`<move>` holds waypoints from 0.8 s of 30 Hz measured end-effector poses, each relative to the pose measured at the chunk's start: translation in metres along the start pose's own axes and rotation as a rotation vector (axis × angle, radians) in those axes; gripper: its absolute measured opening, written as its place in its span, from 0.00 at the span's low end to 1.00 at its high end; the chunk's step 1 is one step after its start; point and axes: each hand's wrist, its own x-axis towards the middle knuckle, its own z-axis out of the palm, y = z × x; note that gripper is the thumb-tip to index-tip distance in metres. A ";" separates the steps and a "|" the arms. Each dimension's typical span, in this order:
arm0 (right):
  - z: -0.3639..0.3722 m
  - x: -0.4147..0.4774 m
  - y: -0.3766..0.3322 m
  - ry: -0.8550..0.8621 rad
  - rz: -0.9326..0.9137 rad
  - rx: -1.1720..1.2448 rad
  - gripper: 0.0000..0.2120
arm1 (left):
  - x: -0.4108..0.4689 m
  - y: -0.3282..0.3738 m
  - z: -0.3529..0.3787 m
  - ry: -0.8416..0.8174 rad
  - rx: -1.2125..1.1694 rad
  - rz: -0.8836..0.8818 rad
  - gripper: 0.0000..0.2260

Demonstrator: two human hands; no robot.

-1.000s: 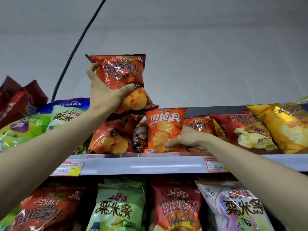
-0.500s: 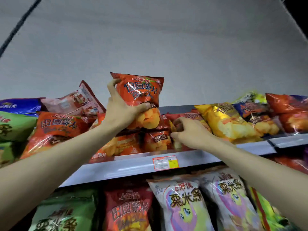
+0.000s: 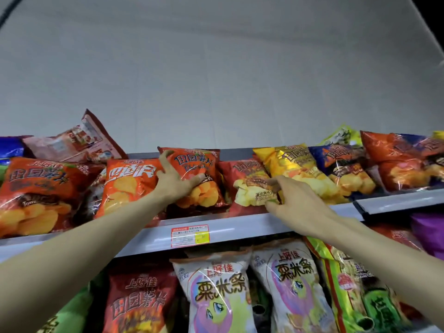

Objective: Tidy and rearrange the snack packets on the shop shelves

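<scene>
1. My left hand (image 3: 175, 186) grips the orange-red chip packet (image 3: 195, 168). The thumb lies across its front and the fingers curl round its left edge and behind it.
2. That packet stands upright in the front row of the top shelf (image 3: 240, 229). It is between an orange packet (image 3: 129, 181) on its left and a dark red packet (image 3: 247, 186) on its right, touching both.
3. My right hand (image 3: 292, 200) reaches to the lower right corner of the dark red packet. The fingers are bent over its edge with the thumb below, and they pinch that corner.
4. The dark red packet leans back on the shelf. A yellow packet (image 3: 298, 169) overlaps its right side, just above my right fingers.
5. Right of the yellow one lie a purple packet (image 3: 341, 164) and then more orange ones. Far left sits a big orange packet (image 3: 36, 191), with a pale packet (image 3: 77, 143) tilted behind it.
6. A red-bordered price label (image 3: 189, 235) is stuck on the shelf's front edge, between my two forearms.
7. Below the shelf edge stand two white and pink packets (image 3: 216, 289) side by side, with a red packet (image 3: 139, 301) to their left and a green packet (image 3: 348, 284) to their right.
</scene>
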 end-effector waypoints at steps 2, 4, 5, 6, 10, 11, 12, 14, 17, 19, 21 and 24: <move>0.000 0.004 0.002 0.007 -0.008 -0.002 0.30 | 0.004 0.000 0.005 -0.062 0.073 -0.024 0.48; -0.001 0.007 0.004 0.014 -0.013 -0.008 0.29 | 0.007 -0.001 0.009 -0.101 0.151 -0.065 0.48; -0.001 0.009 0.005 0.017 -0.014 -0.013 0.29 | 0.007 -0.002 0.012 -0.123 0.187 -0.079 0.49; -0.002 0.010 0.006 0.022 -0.016 -0.025 0.30 | 0.008 -0.003 0.014 -0.152 0.207 -0.092 0.50; -0.005 0.011 0.006 0.028 -0.004 -0.059 0.34 | 0.007 -0.002 0.018 -0.289 0.273 -0.128 0.60; -0.006 0.011 0.005 0.023 -0.002 -0.065 0.34 | 0.004 0.000 0.017 -0.310 0.336 -0.125 0.59; -0.007 0.012 0.004 0.023 -0.004 -0.076 0.32 | 0.002 0.001 0.016 -0.304 0.417 -0.105 0.57; -0.010 0.014 0.004 0.047 -0.025 -0.107 0.28 | -0.002 0.005 0.012 -0.250 0.561 -0.024 0.53; -0.019 0.015 0.005 0.090 -0.023 -0.167 0.26 | -0.005 0.014 0.002 -0.226 0.649 0.036 0.47; -0.022 0.014 0.009 0.098 -0.017 -0.227 0.26 | -0.006 0.020 -0.005 -0.198 0.679 0.103 0.43; -0.026 0.013 0.015 0.114 -0.014 -0.289 0.27 | -0.010 0.028 -0.008 -0.157 0.670 0.199 0.37; -0.035 0.018 0.029 0.125 0.033 -0.338 0.31 | -0.024 0.040 -0.004 -0.183 0.612 0.242 0.32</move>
